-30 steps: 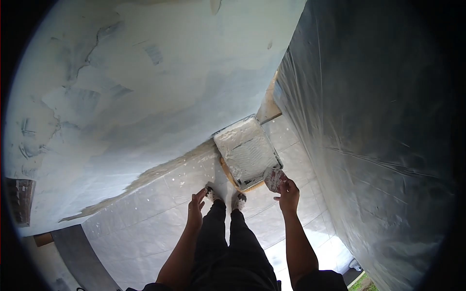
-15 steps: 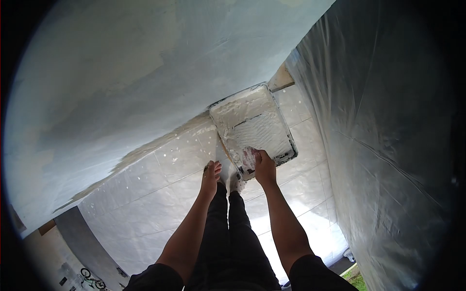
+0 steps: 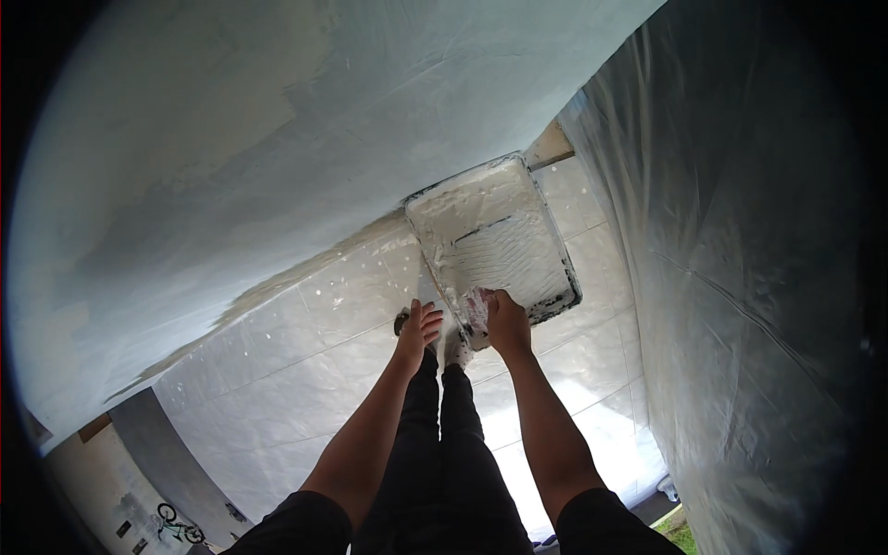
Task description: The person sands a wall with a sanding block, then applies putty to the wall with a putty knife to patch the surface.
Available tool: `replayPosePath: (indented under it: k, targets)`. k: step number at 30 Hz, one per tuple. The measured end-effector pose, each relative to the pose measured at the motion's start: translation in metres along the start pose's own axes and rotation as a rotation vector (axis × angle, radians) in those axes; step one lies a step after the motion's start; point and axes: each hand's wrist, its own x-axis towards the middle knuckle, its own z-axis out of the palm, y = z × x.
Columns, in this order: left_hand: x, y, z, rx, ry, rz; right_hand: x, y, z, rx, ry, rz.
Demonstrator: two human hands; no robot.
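Observation:
My right hand [image 3: 509,324] is closed on a crumpled pinkish thing [image 3: 478,305] smeared with white; its exact kind I cannot make out. Both are at the near left corner of a paint tray [image 3: 548,205], dark-rimmed and coated with off-white paint. The tray's ridged slope shows through the paint. To the left, my left hand [image 3: 421,335] hangs in the air with its fingers stretched out and nothing visible in them. A small dark round thing [image 3: 400,322] shows beside that hand, partly hidden.
A pale, patchily coated wall [image 3: 231,185] rises on the left. Plastic sheeting [image 3: 731,324] hangs on the right. Paint-spotted sheeting [image 3: 305,351] covers the floor beneath my feet. A bicycle [image 3: 178,524] is at the lower left, and grass [image 3: 680,536] at the lower right.
My left hand has come slightly up and right, its fingers spreading more. The right hand keeps the pinkish thing at the tray's corner. The view has shifted slightly.

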Motion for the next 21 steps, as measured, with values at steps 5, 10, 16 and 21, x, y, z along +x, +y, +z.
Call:
replayPosePath:
  k: [5, 10, 16, 21]
  targets:
    - [0.001, 0.0, 0.003, -0.004, -0.003, 0.025, -0.001, 0.0, -0.002, 0.03, 0.004, 0.029]
    - [0.001, -0.001, 0.008, -0.002, -0.028, 0.046, -0.003, -0.003, 0.006, -0.018, -0.002, 0.019]
    - [0.001, -0.003, 0.011, 0.004, -0.031, 0.033, -0.003, -0.01, 0.009, -0.052, -0.043, 0.07]
    - [-0.001, -0.001, 0.014, -0.014, -0.056, 0.02, 0.001, -0.017, 0.012, -0.064, -0.06, 0.084]
